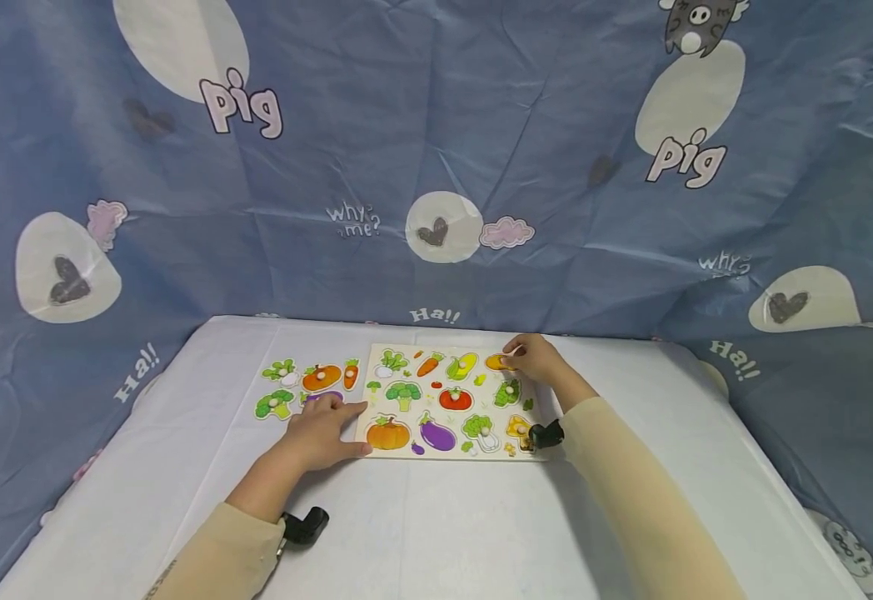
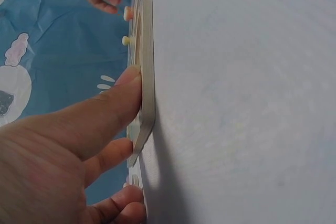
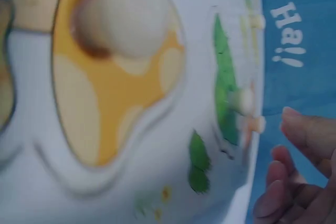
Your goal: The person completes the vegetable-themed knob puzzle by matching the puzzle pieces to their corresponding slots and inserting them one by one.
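A wooden vegetable puzzle board [image 1: 421, 379] lies on the white table. My left hand [image 1: 324, 433] touches its left edge with a nearly straight thumb and index finger, the thumb at the near corner. The other fingers lie over a purple eggplant piece [image 1: 326, 397], partly hiding it. My right hand [image 1: 537, 358] is at the far right corner, fingertips close beside an orange-yellow piece [image 1: 495, 362]. In the right wrist view its fingers [image 3: 310, 135] are loosely bent and spread, with nothing between them. A yellow mushroom piece [image 3: 115, 87] with a knob sits in the board below.
Left of the board lie a pumpkin piece [image 1: 321, 377], a carrot piece [image 1: 351, 375], a broccoli piece [image 1: 275, 405] and a turnip piece [image 1: 280, 372]. Knobbed corn [image 1: 462, 367], tomato [image 1: 455, 400] and cabbage [image 1: 480, 432] sit in the board. A blue cloth [image 1: 376, 283] hangs behind.
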Demonstrator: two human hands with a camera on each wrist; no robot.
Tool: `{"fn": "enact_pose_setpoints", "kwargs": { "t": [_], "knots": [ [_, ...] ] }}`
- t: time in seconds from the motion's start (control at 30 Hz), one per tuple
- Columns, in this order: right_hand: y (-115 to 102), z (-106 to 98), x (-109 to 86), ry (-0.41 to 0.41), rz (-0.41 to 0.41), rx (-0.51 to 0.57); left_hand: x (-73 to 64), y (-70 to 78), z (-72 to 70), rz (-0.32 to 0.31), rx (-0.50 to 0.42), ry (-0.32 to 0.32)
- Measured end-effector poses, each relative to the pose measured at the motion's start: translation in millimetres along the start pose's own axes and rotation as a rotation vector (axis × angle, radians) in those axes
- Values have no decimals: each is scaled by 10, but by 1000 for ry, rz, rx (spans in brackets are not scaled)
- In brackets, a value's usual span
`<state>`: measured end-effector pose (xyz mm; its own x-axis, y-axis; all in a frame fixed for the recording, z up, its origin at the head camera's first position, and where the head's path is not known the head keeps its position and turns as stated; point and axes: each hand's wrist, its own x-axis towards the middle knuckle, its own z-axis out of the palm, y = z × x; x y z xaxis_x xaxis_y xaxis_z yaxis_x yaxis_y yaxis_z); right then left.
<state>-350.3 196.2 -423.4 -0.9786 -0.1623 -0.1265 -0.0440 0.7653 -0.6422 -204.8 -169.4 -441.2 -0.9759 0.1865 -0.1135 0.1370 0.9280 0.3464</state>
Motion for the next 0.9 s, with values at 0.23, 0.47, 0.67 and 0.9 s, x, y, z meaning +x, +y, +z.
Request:
{"fn": "enact_pose_setpoints", "kwargs": {
  "t": [0.23, 0.47, 0.67, 0.9],
  "knots": [
    [-31, -137, -168, -24, -19, -26, 10, -8, 10, 0, 8, -2],
    [-29, -239, -346, -39, -75, -37, 16, -15, 22, -7, 5, -5],
    [-11, -289, -492, -47, -104, -55, -2, 0, 10, -10, 2, -4],
    [41, -350, -639, -49, -114, -56, 1, 5, 4, -10, 1, -5]
  ]
}}
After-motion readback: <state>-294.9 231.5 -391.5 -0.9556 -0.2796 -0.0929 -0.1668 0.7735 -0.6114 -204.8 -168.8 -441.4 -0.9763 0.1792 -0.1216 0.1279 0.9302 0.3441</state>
